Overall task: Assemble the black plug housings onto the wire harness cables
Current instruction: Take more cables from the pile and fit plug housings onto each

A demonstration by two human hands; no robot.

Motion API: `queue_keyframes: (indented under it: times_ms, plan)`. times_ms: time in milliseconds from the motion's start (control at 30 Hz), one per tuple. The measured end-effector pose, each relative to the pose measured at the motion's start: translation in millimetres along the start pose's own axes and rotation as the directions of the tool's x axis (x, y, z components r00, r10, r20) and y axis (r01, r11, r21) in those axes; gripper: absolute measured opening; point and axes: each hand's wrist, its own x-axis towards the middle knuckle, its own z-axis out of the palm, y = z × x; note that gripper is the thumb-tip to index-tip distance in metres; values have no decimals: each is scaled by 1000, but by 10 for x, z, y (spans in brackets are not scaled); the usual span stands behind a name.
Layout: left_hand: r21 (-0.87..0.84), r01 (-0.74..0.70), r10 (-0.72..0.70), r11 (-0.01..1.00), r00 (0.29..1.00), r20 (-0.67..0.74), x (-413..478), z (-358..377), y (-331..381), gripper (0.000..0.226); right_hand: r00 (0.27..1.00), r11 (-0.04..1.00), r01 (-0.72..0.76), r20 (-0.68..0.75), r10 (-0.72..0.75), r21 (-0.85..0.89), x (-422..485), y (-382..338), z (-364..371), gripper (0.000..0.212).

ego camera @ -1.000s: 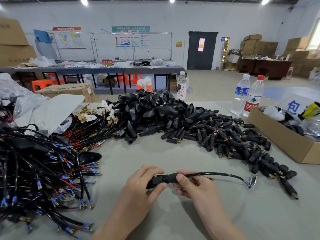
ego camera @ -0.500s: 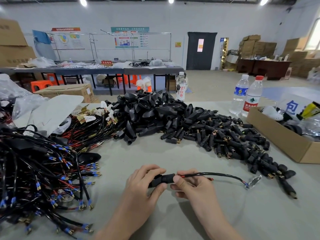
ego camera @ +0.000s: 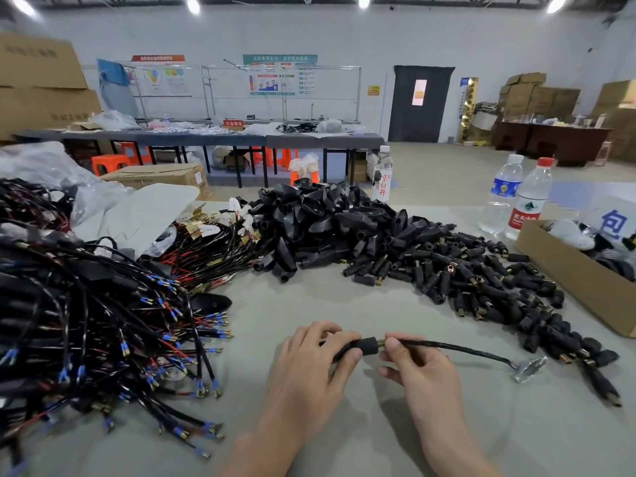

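My left hand [ego camera: 311,366] grips a black plug housing [ego camera: 361,346] near the table's front middle. A brass tip shows at the housing's right end. My right hand [ego camera: 418,370] pinches the black harness cable [ego camera: 457,347] right beside that tip. The cable runs right to a small clear tag [ego camera: 530,368] lying on the table. A heap of larger black housings [ego camera: 316,225] sits at the table's middle back, with a spread of small black plugs [ego camera: 464,277] to its right. A big tangle of wire harness cables [ego camera: 86,321] with blue-sleeved terminals fills the left.
A cardboard box [ego camera: 578,280] stands at the right edge. Two water bottles [ego camera: 516,197] stand behind it, a third bottle [ego camera: 382,177] behind the housing heap. Plastic bags [ego camera: 103,208] lie at the back left. A bundle of red and black wires [ego camera: 213,249] lies left of the heap.
My right hand has slid right along the cable, off the housing, so the housing's brass end now shows. The loose red wire end seen earlier is no longer visible.
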Motion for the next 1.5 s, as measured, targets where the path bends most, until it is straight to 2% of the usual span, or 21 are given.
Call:
queue_keyframes:
  times_ms: [133, 333, 433, 600, 667, 700, 767, 833, 900, 967, 1033, 1200, 1333, 1500]
  plan:
    - [44, 67, -70, 997, 995, 78, 12, -169, 85, 58, 1000, 1000, -11, 20, 11, 1, -90, -22, 181, 11]
    - [109, 1, -17, 994, 989, 144, -21, -685, -58, 62, 996, 998, -20, 83, 15, 54, -326, -122, 631, 11]
    - [218, -113, 83, 969, 986, 144, 31, -1036, -183, 55, 995, 993, -6, 100, -6, 119, -446, -193, 931, 11]
    - [531, -322, 311, 784, 944, 113, 340, -1756, -398, 46, 991, 931, -14, 129, -36, 366, -569, -493, 1554, 10]
    - [623, -393, 422, 677, 900, 110, 515, -2123, -494, 45, 974, 900, -48, 221, -55, 434, -603, -679, 1789, 10]
    - [671, -409, 440, 619, 888, 136, 607, -2327, -549, 48, 955, 908, -70, 290, -58, 413, -621, -769, 1888, 10]
    - [777, -374, 349, 507, 913, 212, 759, -2747, -717, 52, 899, 948, -122, 438, -20, 295, -664, -898, 2015, 19]
    - [869, -285, 159, 404, 958, 240, 834, -3134, -995, 51, 838, 976, -144, 545, 32, 163, -704, -951, 2034, 26]
    - [914, -181, -36, 363, 977, 208, 788, -3422, -1304, 49, 805, 983, -153, 590, 66, 99, -710, -926, 1963, 24]
    - [916, -94, -121, 390, 981, 152, 668, -3531, -1535, 50, 813, 983, -166, 575, 91, 79, -647, -873, 1853, 21]
    - [898, -52, -122, 436, 986, 117, 548, -3443, -1640, 48, 842, 979, -191, 524, 127, 71, -519, -788, 1732, 21]
    - [773, -48, -124, 632, 979, 163, 493, -2793, -1626, 44, 901, 967, -246, 381, 206, 60, -147, -494, 1460, 19]
    - [670, -36, -128, 742, 973, 193, 765, -2239, -1562, 43, 923, 961, -266, 308, 231, 74, 174, -312, 1319, 18]
    - [642, 25, -241, 767, 937, 252, 1190, -1570, -1619, 37, 930, 955, -281, 272, 246, 98, 549, -100, 1181, 19]
